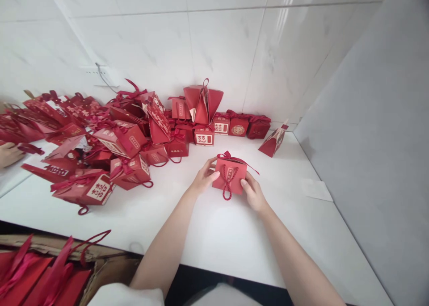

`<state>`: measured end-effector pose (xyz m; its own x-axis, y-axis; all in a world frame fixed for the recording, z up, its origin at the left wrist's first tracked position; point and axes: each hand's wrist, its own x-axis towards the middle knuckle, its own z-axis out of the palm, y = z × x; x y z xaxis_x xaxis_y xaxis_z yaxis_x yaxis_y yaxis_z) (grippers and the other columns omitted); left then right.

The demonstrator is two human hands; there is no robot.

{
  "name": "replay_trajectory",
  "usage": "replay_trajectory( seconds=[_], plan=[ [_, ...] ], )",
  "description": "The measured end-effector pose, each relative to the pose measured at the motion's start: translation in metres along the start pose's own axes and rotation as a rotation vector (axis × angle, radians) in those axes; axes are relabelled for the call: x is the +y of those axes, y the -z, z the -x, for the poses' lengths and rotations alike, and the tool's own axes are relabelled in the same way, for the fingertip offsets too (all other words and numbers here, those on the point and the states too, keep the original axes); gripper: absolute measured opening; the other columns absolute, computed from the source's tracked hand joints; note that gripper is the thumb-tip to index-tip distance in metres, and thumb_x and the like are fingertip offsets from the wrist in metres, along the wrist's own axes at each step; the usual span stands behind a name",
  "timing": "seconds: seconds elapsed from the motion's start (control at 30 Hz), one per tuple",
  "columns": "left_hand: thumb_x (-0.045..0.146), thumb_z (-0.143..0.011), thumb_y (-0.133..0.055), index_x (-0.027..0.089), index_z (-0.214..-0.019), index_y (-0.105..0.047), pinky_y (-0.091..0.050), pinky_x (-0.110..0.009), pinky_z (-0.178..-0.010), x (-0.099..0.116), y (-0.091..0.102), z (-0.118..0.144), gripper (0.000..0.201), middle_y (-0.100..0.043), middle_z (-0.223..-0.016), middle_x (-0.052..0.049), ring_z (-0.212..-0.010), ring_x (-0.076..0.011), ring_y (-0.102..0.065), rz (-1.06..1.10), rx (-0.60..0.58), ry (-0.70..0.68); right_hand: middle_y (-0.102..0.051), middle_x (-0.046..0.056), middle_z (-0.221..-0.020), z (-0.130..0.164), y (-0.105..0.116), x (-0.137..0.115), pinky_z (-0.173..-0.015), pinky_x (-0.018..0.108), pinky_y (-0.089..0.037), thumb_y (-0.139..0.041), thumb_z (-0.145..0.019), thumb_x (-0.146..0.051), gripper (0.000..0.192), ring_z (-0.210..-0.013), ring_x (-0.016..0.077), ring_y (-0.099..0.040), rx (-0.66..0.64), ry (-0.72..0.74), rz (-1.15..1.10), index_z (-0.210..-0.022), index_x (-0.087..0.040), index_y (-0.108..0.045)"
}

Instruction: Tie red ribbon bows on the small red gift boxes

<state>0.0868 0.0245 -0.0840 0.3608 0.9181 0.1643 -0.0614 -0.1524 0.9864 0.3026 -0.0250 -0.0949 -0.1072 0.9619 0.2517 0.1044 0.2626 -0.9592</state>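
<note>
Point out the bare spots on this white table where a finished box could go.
Free: the table in front of both hands, to its near edge, and the right strip between the right hand and the grey wall, save a white paper. Crowded: the left half under the red box pile, and the back row along the wall. The left hand and right hand hold a red box.

White table (pixel 234 234), bare at six o'clock; heap of red gift boxes (pixel 127 132) piled from nine to twelve; lone tipped box (pixel 273 141) at one; white paper slip (pixel 317 190) at three.
</note>
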Motion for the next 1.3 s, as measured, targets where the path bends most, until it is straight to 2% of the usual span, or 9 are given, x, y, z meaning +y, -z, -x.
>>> replay_trajectory(
  seconds=[0.27,0.47,0.67,0.83,0.93,1.0,1.13,1.2,1.3],
  plan=[
    [0.055,-0.087,-0.057,0.023,-0.146,-0.043,-0.044,-0.039,-0.101,0.008,-0.008,0.007,0.069,-0.06,-0.132,-0.011,-0.122,-0.0294,-0.055,0.022,-0.077,0.022,-0.062,0.002,-0.091,0.0,0.0,0.0,-0.078,0.031,-0.042,-0.047,-0.093,-0.056,0.037,-0.081,0.0192,-0.054,0.077,-0.116,0.027,-0.096,-0.021,-0.059],
    [0.056,-0.087,-0.056,0.021,-0.147,-0.043,-0.042,-0.041,-0.105,0.005,-0.005,0.008,0.07,-0.061,-0.132,-0.01,-0.127,-0.0307,-0.053,0.015,-0.051,0.044,-0.059,-0.001,-0.083,0.003,-0.003,-0.002,-0.075,0.03,-0.039,-0.046,-0.093,-0.056,0.037,-0.076,0.0169,-0.051,0.077,-0.138,0.041,-0.088,-0.021,-0.056],
    [0.053,-0.091,-0.052,0.02,-0.141,-0.049,-0.038,-0.041,-0.11,-0.005,-0.011,0.003,0.06,-0.054,-0.142,-0.009,-0.131,-0.0286,-0.05,-0.002,0.064,-0.032,-0.057,-0.002,-0.077,0.003,-0.003,-0.005,-0.072,0.029,-0.037,-0.046,-0.092,-0.059,0.041,-0.073,0.0165,-0.049,0.075,-0.17,0.087,-0.08,-0.021,-0.053],
    [0.053,-0.092,-0.047,0.019,-0.133,-0.059,-0.036,-0.043,-0.112,-0.008,-0.017,0.003,0.054,-0.057,-0.14,-0.008,-0.134,-0.0296,-0.048,-0.017,0.128,-0.031,-0.056,-0.001,-0.075,0.004,-0.005,-0.008,-0.071,0.03,-0.039,-0.044,-0.092,-0.062,0.043,-0.072,0.0174,-0.049,0.105,-0.18,0.124,-0.077,-0.022,-0.049],
    [0.053,-0.09,-0.05,0.018,-0.13,-0.061,-0.036,-0.045,-0.111,-0.005,-0.017,0.002,0.055,-0.059,-0.137,-0.008,-0.135,-0.0313,-0.045,0.047,0.114,-0.012,-0.062,0.001,-0.08,0.005,-0.007,-0.008,-0.074,0.033,-0.044,-0.045,-0.091,-0.063,0.042,-0.076,0.0199,-0.055,0.094,-0.181,0.105,-0.083,-0.022,-0.051],
    [0.054,-0.086,-0.055,0.016,-0.125,-0.064,-0.038,-0.045,-0.11,-0.002,-0.013,0.0,0.055,-0.063,-0.132,-0.009,-0.131,-0.0326,-0.05,0.172,0.126,0.02,-0.066,0.004,-0.088,0.005,-0.008,-0.007,-0.077,0.036,-0.048,-0.047,-0.09,-0.063,0.042,-0.081,0.0221,-0.061,0.098,-0.178,0.08,-0.099,-0.022,-0.053],
    [0.062,-0.083,-0.05,0.015,-0.115,-0.067,-0.049,-0.046,-0.095,0.003,0.005,-0.008,0.059,-0.072,-0.115,-0.01,-0.112,-0.0325,-0.063,0.554,0.295,0.155,-0.066,0.01,-0.102,0.004,-0.009,-0.005,-0.079,0.04,-0.051,-0.049,-0.09,-0.06,0.057,-0.089,0.0246,-0.065,0.099,-0.194,0.141,-0.132,-0.022,-0.042],
    [0.067,-0.084,-0.044,0.017,-0.115,-0.065,-0.055,-0.045,-0.082,0.005,0.016,-0.012,0.062,-0.072,-0.111,-0.01,-0.101,-0.0309,-0.067,0.678,0.36,0.194,-0.063,0.013,-0.114,0.004,-0.011,-0.004,-0.082,0.041,-0.052,-0.049,-0.091,-0.057,0.054,-0.093,0.024,-0.064,0.08,-0.175,0.172,-0.132,-0.023,-0.041],
    [0.067,-0.085,-0.038,0.017,-0.112,-0.063,-0.057,-0.039,-0.07,0.008,0.028,-0.015,0.062,-0.073,-0.105,-0.011,-0.09,-0.0274,-0.069,0.783,0.371,0.223,-0.055,0.014,-0.132,0.004,-0.012,-0.002,-0.084,0.041,-0.053,-0.05,-0.091,-0.054,0.049,-0.092,0.0219,-0.064,0.076,-0.121,0.193,-0.129,-0.023,-0.042]
  ],
)
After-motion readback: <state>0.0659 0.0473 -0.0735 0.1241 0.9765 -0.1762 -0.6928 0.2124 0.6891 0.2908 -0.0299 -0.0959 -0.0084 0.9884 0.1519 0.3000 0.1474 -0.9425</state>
